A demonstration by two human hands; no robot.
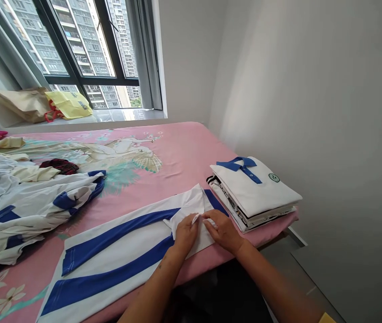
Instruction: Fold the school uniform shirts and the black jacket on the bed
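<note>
White trousers [137,237] with broad blue stripes lie stretched out along the near side of the bed, their legs toward the left. At the right end the white cloth is bunched and partly turned over. My left hand [187,234] pinches a bit of this cloth between thumb and fingers. Close beside it, my right hand [223,231] pinches the same cloth, thumb against fingers. Just beyond my right hand sits a stack of folded clothes, topped by a white polo shirt [261,190] with a blue collar and a round green badge.
A loose heap of white and blue clothes [36,206] covers the bed's left side, with a dark red checked piece [59,166] on it. The pink patterned bedsheet [184,152] shows between. Paper bags [71,105] rest on the windowsill. A wall [312,112] rises at the right.
</note>
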